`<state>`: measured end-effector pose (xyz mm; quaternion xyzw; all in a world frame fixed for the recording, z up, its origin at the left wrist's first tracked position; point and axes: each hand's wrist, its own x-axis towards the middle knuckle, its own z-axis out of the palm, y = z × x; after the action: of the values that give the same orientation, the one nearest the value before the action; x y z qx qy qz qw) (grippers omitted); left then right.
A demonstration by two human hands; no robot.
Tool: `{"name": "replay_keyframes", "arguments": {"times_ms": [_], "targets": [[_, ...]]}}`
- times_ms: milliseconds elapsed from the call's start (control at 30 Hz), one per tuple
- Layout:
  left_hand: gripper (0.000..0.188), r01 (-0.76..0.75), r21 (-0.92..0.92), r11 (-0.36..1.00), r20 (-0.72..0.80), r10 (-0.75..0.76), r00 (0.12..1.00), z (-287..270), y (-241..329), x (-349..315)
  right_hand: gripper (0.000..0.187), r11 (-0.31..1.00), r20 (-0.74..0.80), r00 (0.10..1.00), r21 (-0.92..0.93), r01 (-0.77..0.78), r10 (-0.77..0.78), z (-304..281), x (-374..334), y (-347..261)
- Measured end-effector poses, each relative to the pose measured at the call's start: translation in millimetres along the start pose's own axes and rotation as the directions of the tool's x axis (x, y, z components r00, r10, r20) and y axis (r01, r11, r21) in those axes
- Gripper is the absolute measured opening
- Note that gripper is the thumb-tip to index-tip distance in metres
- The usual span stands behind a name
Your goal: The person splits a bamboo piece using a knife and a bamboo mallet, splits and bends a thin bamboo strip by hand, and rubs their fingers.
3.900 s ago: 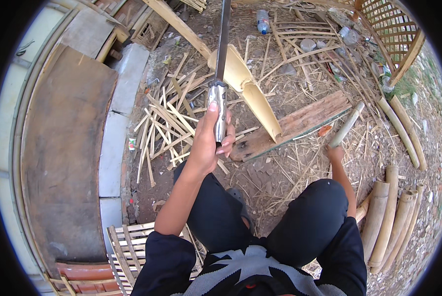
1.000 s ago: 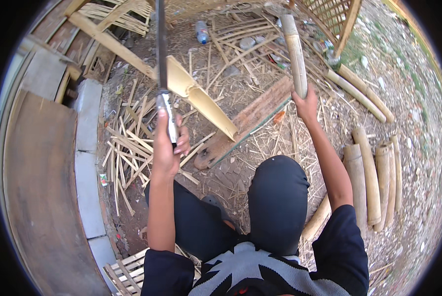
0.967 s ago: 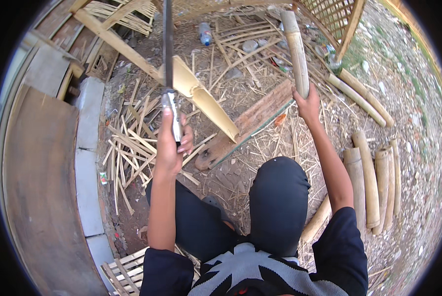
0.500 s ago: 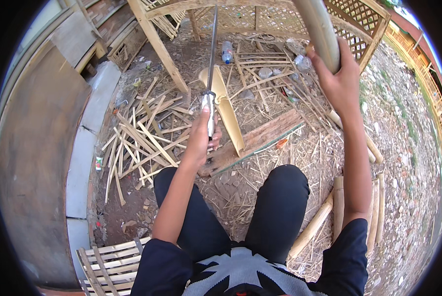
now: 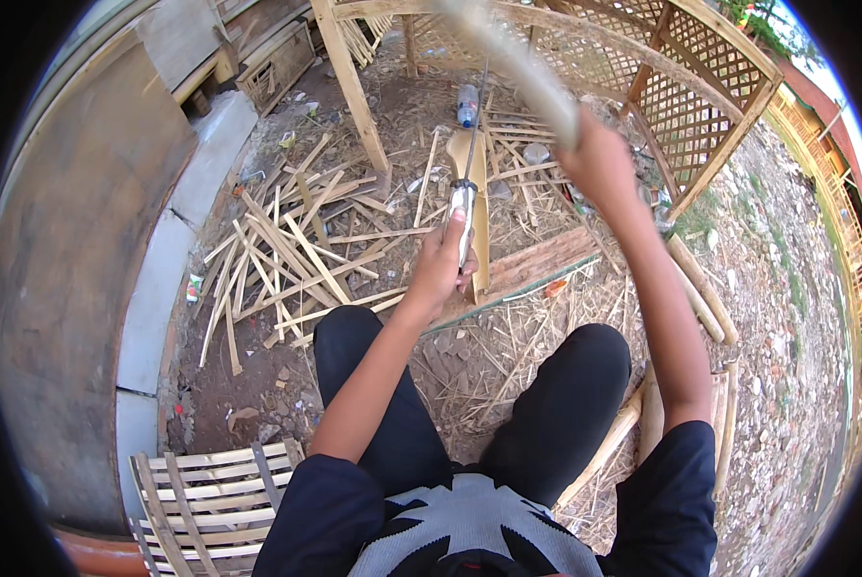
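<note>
My left hand (image 5: 438, 264) is closed round the white handle of a machete (image 5: 463, 200), its long thin blade pointing away from me. Just behind the handle a split length of bamboo (image 5: 482, 236) leans with its near end on a worn wooden plank (image 5: 546, 262). The blade crosses in front of the bamboo's upper part; whether they touch I cannot tell. At the upper right, my right hand (image 5: 596, 159) grips the lower end of a thick pale wooden stick (image 5: 522, 72). Motion smears the stick, which slants up to the left over the blade's far end.
Split bamboo strips (image 5: 287, 240) lie heaped at the left. A slatted bamboo piece (image 5: 215, 510) is at the lower left. Bamboo poles (image 5: 705, 288) lie to the right, by stony ground. A wooden frame with lattice (image 5: 700, 125) and a plastic bottle (image 5: 467, 106) are farther off.
My right hand has swung the stick left and tilted it over toward the blade. In the picture, the machete and my left hand sit farther right, and the whole view has shifted somewhat.
</note>
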<state>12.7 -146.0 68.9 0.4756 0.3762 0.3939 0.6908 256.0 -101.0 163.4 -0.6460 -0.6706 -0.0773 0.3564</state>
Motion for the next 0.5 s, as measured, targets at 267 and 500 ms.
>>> {"name": "replay_keyframes", "arguments": {"times_ms": [267, 500], "targets": [[0.049, 0.056, -0.086, 0.995, 0.011, -0.055, 0.998, -24, -2, 14, 0.040, 0.967, 0.186, 0.979, -0.254, -0.034, 0.083, 0, -17, -1], [0.056, 0.048, -0.052, 0.998, 0.039, -0.046, 0.998, -3, -8, 13, 0.051, 0.996, -0.083, 0.995, -0.075, 0.054, -0.060, -48, 23, -44]]}}
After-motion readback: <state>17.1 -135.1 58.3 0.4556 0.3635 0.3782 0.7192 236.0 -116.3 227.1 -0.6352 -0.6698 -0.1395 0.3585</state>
